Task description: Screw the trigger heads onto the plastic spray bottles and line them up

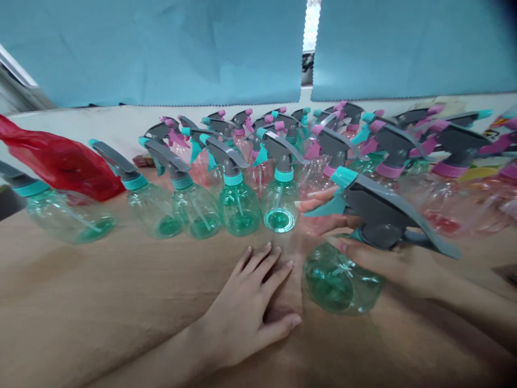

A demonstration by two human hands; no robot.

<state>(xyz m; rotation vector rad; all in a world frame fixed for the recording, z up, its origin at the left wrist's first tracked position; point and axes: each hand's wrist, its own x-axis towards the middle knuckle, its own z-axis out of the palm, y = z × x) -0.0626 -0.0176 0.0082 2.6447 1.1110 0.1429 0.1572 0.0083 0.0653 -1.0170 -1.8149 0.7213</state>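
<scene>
My right hand [388, 261] grips a green spray bottle [339, 283] around its neck, under the grey and turquoise trigger head. The bottle is tilted, its base turned towards the left. Flat on the wooden table [161, 312] lies my left hand [254, 302], fingers spread and holding nothing. Just beyond its fingertips stands another green spray bottle [239, 207], beside a paler one [280, 202] with a bright ring of light at its base. Part of my right hand's fingers is hidden behind the trigger of the held bottle.
More green-bottomed spray bottles [196, 210] stand in a row to the left. Pink spray bottles [440, 199] crowd the back and right. A red plastic bag [60, 161] lies at the far left. Blue sheeting [181, 54] hangs behind the table.
</scene>
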